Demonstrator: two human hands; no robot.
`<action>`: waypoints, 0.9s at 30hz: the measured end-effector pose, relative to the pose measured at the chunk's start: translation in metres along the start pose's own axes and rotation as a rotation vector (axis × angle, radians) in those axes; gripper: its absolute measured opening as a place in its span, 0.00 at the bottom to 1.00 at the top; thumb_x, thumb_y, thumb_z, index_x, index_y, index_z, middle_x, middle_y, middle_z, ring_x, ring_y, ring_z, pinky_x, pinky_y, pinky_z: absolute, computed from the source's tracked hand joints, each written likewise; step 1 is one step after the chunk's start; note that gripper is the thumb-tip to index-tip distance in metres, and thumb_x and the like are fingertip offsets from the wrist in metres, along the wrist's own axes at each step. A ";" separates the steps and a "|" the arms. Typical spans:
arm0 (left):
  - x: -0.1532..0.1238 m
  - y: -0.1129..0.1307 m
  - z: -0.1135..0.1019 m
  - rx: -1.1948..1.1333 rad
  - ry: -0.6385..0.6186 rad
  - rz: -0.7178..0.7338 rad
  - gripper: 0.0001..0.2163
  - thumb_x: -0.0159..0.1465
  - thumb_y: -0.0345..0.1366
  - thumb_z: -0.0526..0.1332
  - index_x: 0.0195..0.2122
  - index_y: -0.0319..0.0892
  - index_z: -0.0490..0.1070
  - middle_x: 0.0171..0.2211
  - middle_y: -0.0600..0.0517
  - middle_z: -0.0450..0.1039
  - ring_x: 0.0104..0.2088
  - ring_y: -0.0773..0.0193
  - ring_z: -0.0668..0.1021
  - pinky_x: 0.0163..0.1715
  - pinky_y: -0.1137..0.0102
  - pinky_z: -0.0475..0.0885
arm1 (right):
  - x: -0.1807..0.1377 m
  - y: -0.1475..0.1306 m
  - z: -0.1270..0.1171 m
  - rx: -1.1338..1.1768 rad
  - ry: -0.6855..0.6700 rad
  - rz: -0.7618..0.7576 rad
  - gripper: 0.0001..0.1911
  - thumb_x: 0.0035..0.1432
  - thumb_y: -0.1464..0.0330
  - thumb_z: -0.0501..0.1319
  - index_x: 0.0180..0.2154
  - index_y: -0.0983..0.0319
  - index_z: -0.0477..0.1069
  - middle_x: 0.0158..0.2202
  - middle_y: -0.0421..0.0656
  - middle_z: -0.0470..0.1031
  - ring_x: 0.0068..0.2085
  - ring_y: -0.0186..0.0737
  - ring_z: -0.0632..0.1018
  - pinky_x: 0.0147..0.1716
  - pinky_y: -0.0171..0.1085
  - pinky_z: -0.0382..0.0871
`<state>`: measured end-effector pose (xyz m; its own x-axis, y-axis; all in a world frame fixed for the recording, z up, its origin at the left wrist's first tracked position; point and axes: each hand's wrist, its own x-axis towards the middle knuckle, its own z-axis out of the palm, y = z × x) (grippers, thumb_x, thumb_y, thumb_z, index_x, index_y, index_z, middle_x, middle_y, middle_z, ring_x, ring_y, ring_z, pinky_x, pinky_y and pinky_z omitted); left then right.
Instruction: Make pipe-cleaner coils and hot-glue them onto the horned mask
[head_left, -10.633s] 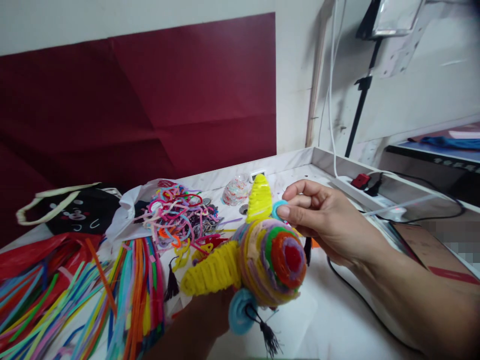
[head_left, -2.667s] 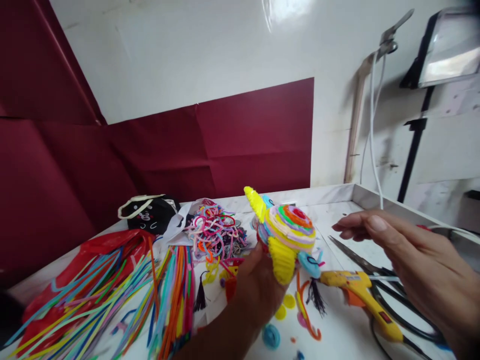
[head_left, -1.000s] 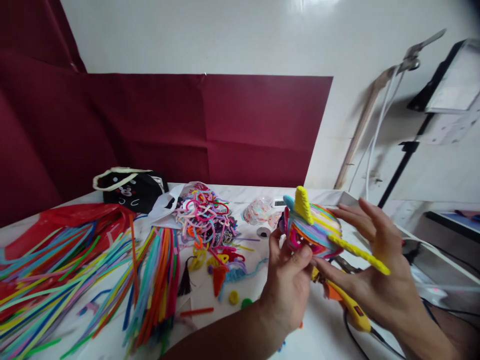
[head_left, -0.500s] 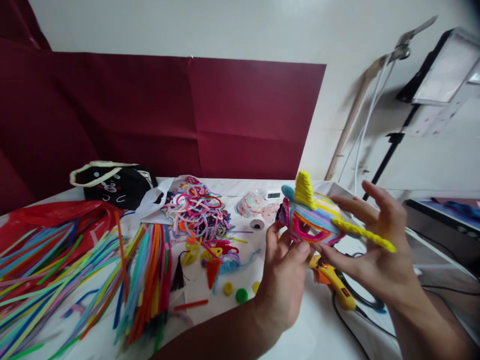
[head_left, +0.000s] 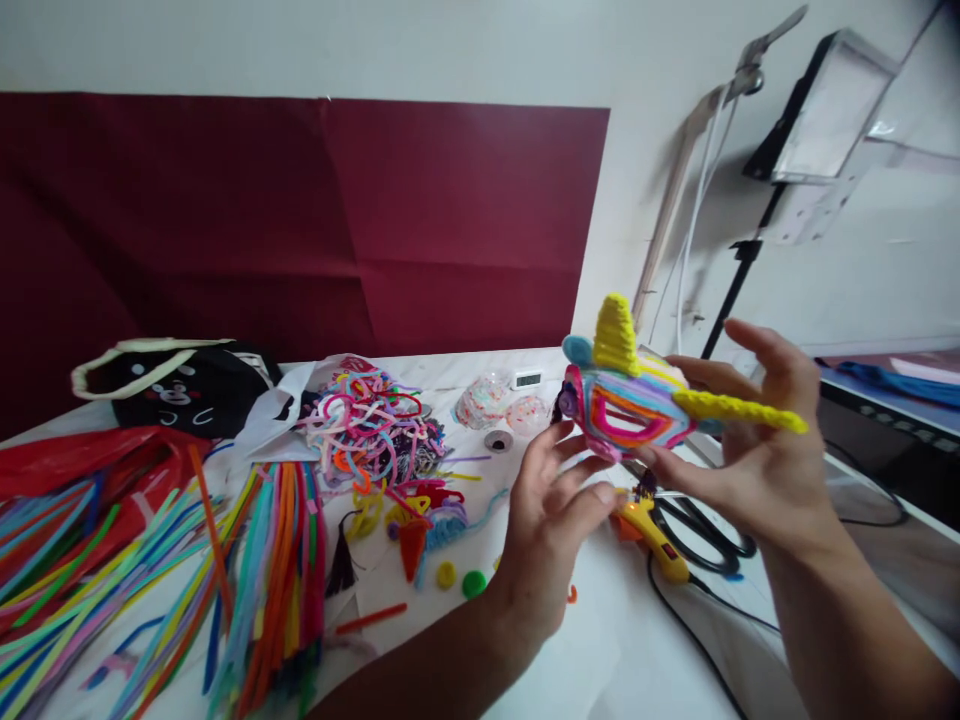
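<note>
My right hand [head_left: 757, 455] holds a round craft of wound pipe cleaners [head_left: 637, 410] up above the table. The craft has striped rainbow sides, two yellow cones and a small blue disc. My thumb lies under it and my fingers curve behind it. Just below and left of it, my left hand [head_left: 551, 525] is open with spread fingers, the fingertips close to its underside and holding nothing.
A fan of straight coloured pipe cleaners [head_left: 225, 570] lies at the left on a red plastic bag [head_left: 67, 465]. Behind are a black pouch [head_left: 172, 385] and a tangle of bent pieces [head_left: 371, 430]. A yellow glue gun [head_left: 649, 525], scissors [head_left: 709, 540] and small pom-poms [head_left: 472, 582] lie under my hands.
My left hand has let go of the craft and spread its fingers. The right hand now carries the craft alone, a little higher. The view has shifted slightly.
</note>
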<state>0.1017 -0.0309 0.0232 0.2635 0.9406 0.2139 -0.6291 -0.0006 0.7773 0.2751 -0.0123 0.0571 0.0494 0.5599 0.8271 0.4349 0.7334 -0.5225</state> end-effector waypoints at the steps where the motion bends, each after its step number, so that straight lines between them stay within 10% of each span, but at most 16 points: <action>1: 0.002 0.001 -0.003 0.098 0.051 0.039 0.21 0.58 0.32 0.65 0.52 0.46 0.65 0.49 0.47 0.70 0.45 0.59 0.75 0.35 0.71 0.72 | 0.001 -0.001 -0.002 0.010 0.009 0.000 0.54 0.38 0.66 0.77 0.63 0.50 0.52 0.51 0.47 0.71 0.54 0.57 0.73 0.51 0.54 0.71; 5: 0.014 0.011 -0.015 0.354 0.229 0.304 0.15 0.56 0.34 0.67 0.44 0.45 0.68 0.37 0.53 0.67 0.33 0.68 0.71 0.32 0.74 0.68 | 0.006 -0.005 -0.008 0.073 0.008 0.011 0.52 0.38 0.64 0.77 0.62 0.48 0.54 0.49 0.45 0.73 0.53 0.55 0.75 0.52 0.52 0.70; 11: 0.028 0.029 -0.033 0.587 0.055 0.477 0.23 0.56 0.38 0.69 0.53 0.45 0.66 0.53 0.46 0.67 0.54 0.54 0.69 0.51 0.64 0.66 | 0.009 -0.007 -0.011 0.216 -0.102 0.056 0.48 0.43 0.64 0.74 0.62 0.49 0.53 0.49 0.46 0.74 0.52 0.54 0.76 0.50 0.52 0.73; 17: 0.028 0.041 -0.041 0.586 -0.165 0.345 0.34 0.54 0.40 0.72 0.61 0.46 0.62 0.63 0.46 0.62 0.65 0.49 0.60 0.64 0.60 0.53 | 0.004 -0.009 -0.007 0.266 -0.224 0.180 0.51 0.42 0.57 0.74 0.62 0.47 0.49 0.52 0.47 0.72 0.52 0.57 0.76 0.45 0.55 0.76; 27: 0.019 0.058 -0.027 0.550 -0.334 0.159 0.33 0.51 0.36 0.74 0.57 0.44 0.64 0.53 0.45 0.71 0.57 0.47 0.70 0.58 0.58 0.64 | 0.000 -0.008 -0.001 0.309 -0.344 0.202 0.50 0.46 0.57 0.73 0.64 0.49 0.46 0.55 0.48 0.70 0.55 0.57 0.74 0.48 0.56 0.76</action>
<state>0.0503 -0.0040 0.0568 0.4668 0.7587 0.4543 -0.2374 -0.3873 0.8908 0.2723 -0.0183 0.0616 -0.2165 0.7590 0.6141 0.1579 0.6479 -0.7452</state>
